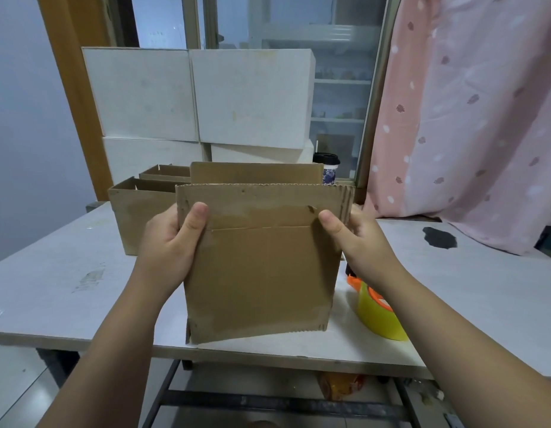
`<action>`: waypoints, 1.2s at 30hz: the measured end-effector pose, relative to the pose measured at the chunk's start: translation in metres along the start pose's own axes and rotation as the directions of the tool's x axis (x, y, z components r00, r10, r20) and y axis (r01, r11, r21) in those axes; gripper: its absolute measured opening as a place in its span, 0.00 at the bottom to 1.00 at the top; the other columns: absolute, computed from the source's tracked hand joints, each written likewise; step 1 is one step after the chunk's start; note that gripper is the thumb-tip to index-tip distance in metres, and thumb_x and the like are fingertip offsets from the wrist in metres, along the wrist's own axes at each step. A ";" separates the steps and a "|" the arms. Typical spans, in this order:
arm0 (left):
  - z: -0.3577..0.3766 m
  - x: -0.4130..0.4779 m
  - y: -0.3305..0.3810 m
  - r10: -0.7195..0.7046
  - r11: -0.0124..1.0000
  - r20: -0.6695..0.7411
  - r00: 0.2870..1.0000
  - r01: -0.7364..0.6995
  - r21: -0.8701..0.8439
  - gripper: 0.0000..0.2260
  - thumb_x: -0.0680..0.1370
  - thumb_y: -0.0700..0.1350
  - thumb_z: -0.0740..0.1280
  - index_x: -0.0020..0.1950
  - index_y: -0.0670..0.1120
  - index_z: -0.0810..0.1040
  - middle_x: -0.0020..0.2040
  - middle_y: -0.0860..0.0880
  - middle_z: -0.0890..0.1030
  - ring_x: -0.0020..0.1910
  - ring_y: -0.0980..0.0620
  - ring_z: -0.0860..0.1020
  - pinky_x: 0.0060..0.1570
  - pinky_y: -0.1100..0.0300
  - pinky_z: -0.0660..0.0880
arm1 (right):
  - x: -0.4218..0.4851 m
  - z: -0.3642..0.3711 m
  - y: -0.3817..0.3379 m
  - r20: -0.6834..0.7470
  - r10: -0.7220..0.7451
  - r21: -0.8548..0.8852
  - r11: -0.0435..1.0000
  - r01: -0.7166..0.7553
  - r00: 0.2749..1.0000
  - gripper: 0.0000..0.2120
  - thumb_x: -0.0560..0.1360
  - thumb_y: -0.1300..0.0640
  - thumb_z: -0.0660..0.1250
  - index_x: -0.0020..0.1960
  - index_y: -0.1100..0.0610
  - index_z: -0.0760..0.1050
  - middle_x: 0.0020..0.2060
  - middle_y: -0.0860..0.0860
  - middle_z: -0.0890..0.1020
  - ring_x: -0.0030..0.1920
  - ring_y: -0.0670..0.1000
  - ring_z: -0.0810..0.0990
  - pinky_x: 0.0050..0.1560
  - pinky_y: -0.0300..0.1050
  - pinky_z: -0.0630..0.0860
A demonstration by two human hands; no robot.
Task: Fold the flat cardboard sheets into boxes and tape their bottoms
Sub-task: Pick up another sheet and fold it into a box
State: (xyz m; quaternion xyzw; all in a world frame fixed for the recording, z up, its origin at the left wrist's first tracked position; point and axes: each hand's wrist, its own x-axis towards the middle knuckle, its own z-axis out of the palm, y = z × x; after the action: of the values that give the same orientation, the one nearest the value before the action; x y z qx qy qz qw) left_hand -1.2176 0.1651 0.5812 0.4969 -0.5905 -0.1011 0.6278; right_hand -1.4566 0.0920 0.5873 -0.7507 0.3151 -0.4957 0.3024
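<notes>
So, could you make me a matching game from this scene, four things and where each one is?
Things: 1 cardboard sheet; 2 yellow tape roll; 3 lidded cup; 4 open boxes.
Places: A at the back, above the sheet's right corner; B pinched between left hand and right hand; C on the table, left behind the sheet; D on the table, right of the sheet.
Pairs: 1-B, 2-D, 3-A, 4-C.

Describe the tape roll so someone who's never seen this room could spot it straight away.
Start at the white table. The tape roll lies near its front edge, just right of the upheld cardboard sheet, partly under the right forearm. It is the only bright yellow thing, with orange fittings, among brown cardboard boxes.
</notes>
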 end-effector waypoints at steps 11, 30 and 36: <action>0.014 0.001 -0.001 -0.074 0.995 -0.193 0.978 0.059 -0.082 0.23 0.77 0.50 0.64 0.71 0.55 0.64 0.63 0.65 0.72 0.60 0.69 0.70 0.52 0.77 0.66 | 0.009 0.012 0.007 -0.164 0.118 0.174 0.981 -0.089 0.979 0.15 0.75 0.47 0.64 0.59 0.50 0.75 0.52 0.41 0.78 0.50 0.39 0.76 0.51 0.36 0.70; 0.013 0.004 0.013 -0.300 0.949 -0.091 0.950 0.287 -0.132 0.12 0.78 0.44 0.61 0.47 0.57 0.82 0.47 0.68 0.79 0.49 0.74 0.73 0.48 0.65 0.68 | 0.024 0.013 -0.002 -0.107 0.397 0.253 0.898 -0.361 0.912 0.14 0.80 0.47 0.60 0.41 0.50 0.78 0.37 0.39 0.80 0.42 0.46 0.74 0.40 0.41 0.68; 0.004 0.003 0.025 -0.288 0.890 -0.193 0.938 0.337 0.307 0.12 0.79 0.48 0.59 0.52 0.62 0.80 0.62 0.58 0.77 0.50 0.59 0.71 0.45 0.63 0.69 | 0.017 0.017 -0.014 -0.091 0.448 0.382 0.840 -0.385 0.889 0.12 0.80 0.50 0.61 0.42 0.53 0.79 0.36 0.41 0.82 0.43 0.48 0.77 0.45 0.45 0.69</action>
State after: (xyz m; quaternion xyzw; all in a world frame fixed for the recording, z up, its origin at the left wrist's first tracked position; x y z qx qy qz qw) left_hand -1.2319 0.1729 0.6002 0.6911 -0.4649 -0.0633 0.5497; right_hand -1.4327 0.0899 0.6023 -0.5501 0.4023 -0.5306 0.5040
